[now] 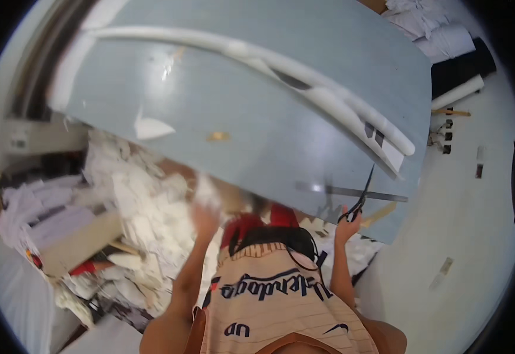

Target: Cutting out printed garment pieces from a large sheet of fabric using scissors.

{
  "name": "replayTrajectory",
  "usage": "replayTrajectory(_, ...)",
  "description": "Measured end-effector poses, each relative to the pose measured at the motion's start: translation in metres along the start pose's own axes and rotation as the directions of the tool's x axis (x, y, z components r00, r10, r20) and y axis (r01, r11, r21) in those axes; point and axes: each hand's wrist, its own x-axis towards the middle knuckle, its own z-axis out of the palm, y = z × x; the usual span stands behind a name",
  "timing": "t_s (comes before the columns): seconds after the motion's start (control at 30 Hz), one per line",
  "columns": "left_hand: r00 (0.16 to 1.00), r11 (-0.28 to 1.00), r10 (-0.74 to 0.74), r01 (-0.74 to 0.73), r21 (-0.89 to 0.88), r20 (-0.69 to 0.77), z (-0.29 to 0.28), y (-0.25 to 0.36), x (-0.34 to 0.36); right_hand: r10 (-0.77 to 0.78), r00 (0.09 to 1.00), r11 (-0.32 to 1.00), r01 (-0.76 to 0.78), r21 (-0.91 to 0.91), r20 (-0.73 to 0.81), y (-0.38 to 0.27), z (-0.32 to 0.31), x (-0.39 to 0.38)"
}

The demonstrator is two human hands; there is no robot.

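My right hand is closed round the handles of black scissors at the table's near right edge. Their blades point away from me over the tabletop. On the left, my left hand is smeared by motion, beyond the near edge of the table. A white scrap, equally blurred, shows at its fingers and appears to be held there. Across the blue-grey table lies a long, loosely rolled strip of white material, with dark patches showing through its gaps.
A dark flat bar and a tan strip lie near the scissors. One white offcut rests on the table at left. Below, a large heap of white scraps covers the floor beside me. Wrapped rolls lie at far right.
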Motion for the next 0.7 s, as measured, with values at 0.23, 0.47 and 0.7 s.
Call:
replayTrajectory(0.23, 0.943, 0.960, -0.077, -0.018, -0.278, -0.324, -0.059, 0.006, 0.155, 0.438, 0.783, 0.865, -0.501, -0.031, -0.442, -0.063, 0.099, 0.014)
replayTrajectory(0.47, 0.707, 0.629, 0.660, -0.706, -0.325, -0.257, -0.060, 0.268, 0.411, 0.622, 0.533, 0.602, -0.794, -0.085, -0.574, -0.068, 0.103, -0.042)
replayTrajectory(0.7, 0.439, 0.564, 0.798, -0.306, -0.767, 0.412, 0.024, 0.246, 0.402, 0.825, 0.034, 0.168, -0.968, 0.187, -0.564, -0.053, 0.095, -0.117)
